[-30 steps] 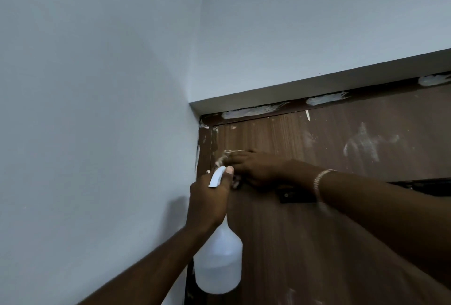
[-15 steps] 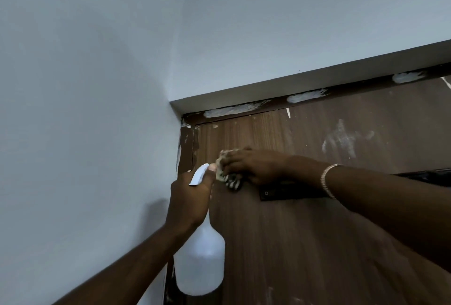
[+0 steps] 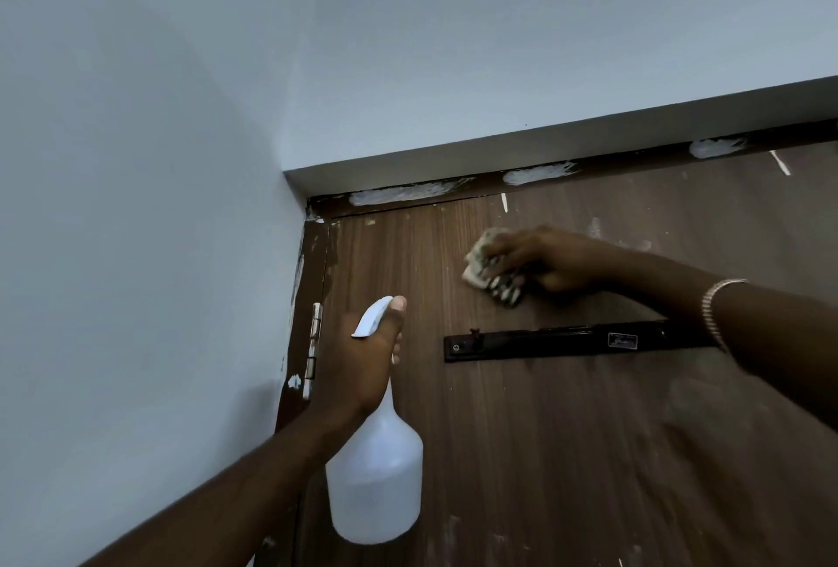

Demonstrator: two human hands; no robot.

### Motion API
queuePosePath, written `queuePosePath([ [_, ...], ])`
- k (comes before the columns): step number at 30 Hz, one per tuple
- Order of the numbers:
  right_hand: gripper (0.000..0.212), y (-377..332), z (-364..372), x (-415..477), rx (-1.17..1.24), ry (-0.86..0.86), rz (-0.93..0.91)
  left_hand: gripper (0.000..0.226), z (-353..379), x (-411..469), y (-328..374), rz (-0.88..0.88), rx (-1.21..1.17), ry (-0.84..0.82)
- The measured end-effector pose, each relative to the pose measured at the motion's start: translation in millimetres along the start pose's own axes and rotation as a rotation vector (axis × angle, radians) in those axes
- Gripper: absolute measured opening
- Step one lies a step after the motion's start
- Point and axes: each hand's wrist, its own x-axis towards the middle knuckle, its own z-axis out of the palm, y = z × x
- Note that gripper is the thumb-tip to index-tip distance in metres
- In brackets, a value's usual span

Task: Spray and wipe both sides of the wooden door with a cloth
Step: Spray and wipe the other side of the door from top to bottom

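Nearest, the left hand (image 3: 358, 367) grips the neck of a white spray bottle (image 3: 374, 485), held upright near the hinge edge of the wooden door (image 3: 567, 453). Beyond a black metal bar (image 3: 567, 342), the right hand (image 3: 553, 258) clutches a bunched cloth (image 3: 487, 269) and presses it flat to the door's upper part, just below the paint-smeared frame (image 3: 539, 172).

Left arm enters from 7 o'clock, raised; left hand (image 3: 362, 367) grips spray bottle (image 3: 376, 485) neck, thumb on top. Right arm extends from 3 o'clock; right hand (image 3: 544, 258) grips bunched cloth (image 3: 476, 269), fingers curled.
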Motion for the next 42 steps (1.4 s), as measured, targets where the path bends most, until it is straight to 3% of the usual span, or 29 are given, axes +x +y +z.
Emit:
queuePosePath([
  [4, 0.049, 21.1, -20.1, 32.3, -0.080, 0.209, 0.277, 0.038, 10.1, -1.6, -1.3, 0.001, 0.012, -0.048],
  [9, 0.048, -3.2, 13.7, 53.7, 0.010, 0.119, 0.126, 0.040, 23.8, -6.0, 3.7, -0.020, 0.034, -0.051],
  [13, 0.053, 17.8, -2.2, 34.0, 0.065, 0.304, 0.289, 0.068, 32.4, -14.2, 0.4, -0.036, 0.077, -0.140],
  [16, 0.050, 6.7, -8.6, 63.2, 0.058, 0.370, 0.444, 0.049, 34.4, -13.5, 6.2, -0.033, 0.050, -0.137],
  [19, 0.043, -32.4, 6.0, 83.2, 0.048, 0.154, 0.202, 0.051, 43.0, -8.7, 8.4, -0.043, 0.008, -0.150],
  [22, 0.036, -39.4, 21.5, 32.3, 0.101, -0.055, -0.025, 0.055, 49.8, -8.3, 14.3, -0.069, -0.063, -0.174],
  [24, 0.039, -18.4, 8.6, -19.3, 0.129, -0.059, 0.017, 0.056, 50.2, -7.4, 15.2, -0.064, -0.062, -0.187],
  [26, 0.044, 9.1, -17.0, -55.8, 0.134, 0.071, 0.182, 0.063, 47.3, -7.7, 16.1, -0.080, -0.065, -0.191],
  [30, 0.045, 33.8, -36.9, -7.4, -0.008, 0.344, 0.435, 0.062, 49.2, -6.9, 20.6, -0.096, -0.047, -0.185],
  [33, 0.044, 2.5, -15.5, 30.6, 0.004, 0.192, 0.324, 0.056, 57.7, -8.0, 28.7, -0.118, -0.075, -0.184],
  [37, 0.039, -2.5, -9.5, -48.9, 0.041, -0.014, 0.032, 0.049, 68.1, -14.6, 36.5, -0.091, -0.109, -0.219],
  [40, 0.049, 23.7, -38.6, -84.7, 0.058, 0.124, 0.240, 0.050, 70.2, -15.5, 38.6, -0.100, -0.125, -0.227],
  [42, 0.047, 32.0, -43.2, -55.8, -0.009, 0.257, 0.358, 0.049, 72.7, -14.4, 39.0, -0.121, -0.130, -0.216],
])
